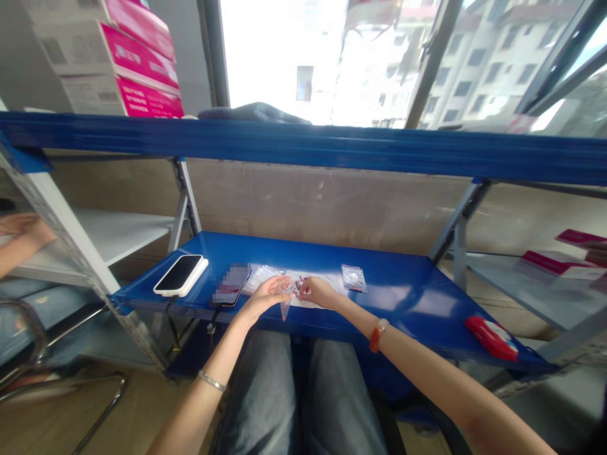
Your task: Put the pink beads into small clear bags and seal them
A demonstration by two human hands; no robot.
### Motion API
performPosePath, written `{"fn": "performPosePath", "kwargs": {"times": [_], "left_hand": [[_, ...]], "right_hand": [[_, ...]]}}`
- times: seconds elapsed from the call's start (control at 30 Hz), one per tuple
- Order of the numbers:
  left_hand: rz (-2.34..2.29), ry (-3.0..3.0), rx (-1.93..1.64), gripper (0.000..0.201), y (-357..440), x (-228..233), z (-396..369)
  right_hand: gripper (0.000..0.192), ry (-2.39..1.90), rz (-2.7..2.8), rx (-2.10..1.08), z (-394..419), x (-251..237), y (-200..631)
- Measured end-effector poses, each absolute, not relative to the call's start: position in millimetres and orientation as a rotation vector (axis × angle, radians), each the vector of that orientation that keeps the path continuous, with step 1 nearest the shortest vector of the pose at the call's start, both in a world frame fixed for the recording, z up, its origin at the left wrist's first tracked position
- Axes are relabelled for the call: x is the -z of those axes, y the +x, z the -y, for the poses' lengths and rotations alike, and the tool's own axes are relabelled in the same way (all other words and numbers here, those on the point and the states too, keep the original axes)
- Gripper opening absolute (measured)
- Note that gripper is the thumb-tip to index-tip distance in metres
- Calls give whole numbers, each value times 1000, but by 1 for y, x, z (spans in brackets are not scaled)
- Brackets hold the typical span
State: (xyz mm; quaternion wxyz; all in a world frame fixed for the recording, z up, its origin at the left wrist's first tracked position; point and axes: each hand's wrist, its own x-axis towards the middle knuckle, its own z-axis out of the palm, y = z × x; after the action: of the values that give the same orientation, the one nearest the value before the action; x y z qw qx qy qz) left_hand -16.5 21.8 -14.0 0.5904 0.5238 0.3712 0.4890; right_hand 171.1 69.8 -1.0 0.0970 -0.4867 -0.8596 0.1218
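Observation:
My left hand [265,297] and my right hand [318,292] meet over the front of a blue shelf [408,297]. Between their fingertips they pinch a small clear plastic bag [286,303] that hangs point-down over the shelf edge. Tiny reddish items show at my right fingertips; what they are cannot be made out. Under the hands lie flat clear bags and a white sheet [303,284]. A small filled clear packet [353,278] lies just right of my right hand.
A white-cased phone [180,275] and a second phone [231,285] lie at the shelf's left. A red object [491,336] sits at the right front. Pink-and-white boxes [137,60] are stacked top left, more [564,259] at right. Another person's hand [21,229] rests far left.

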Motion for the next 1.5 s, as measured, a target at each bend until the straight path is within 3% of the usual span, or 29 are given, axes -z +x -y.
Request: {"fn": "performPosePath", "kwargs": {"times": [0.9,1.2,1.5], "left_hand": [[-856,1225,-1137,62,-22,10,-22],[-930,1226,-1237,58,-48,-2,-26],[-971,1227,-1285,55,-55,-10,-22]], "right_hand": [[17,-1295,2514,-436,-85,31,181],[15,-1374,2494,-356,-73,20,179],[30,-1474,2389,-236,-110,15,139]]}}
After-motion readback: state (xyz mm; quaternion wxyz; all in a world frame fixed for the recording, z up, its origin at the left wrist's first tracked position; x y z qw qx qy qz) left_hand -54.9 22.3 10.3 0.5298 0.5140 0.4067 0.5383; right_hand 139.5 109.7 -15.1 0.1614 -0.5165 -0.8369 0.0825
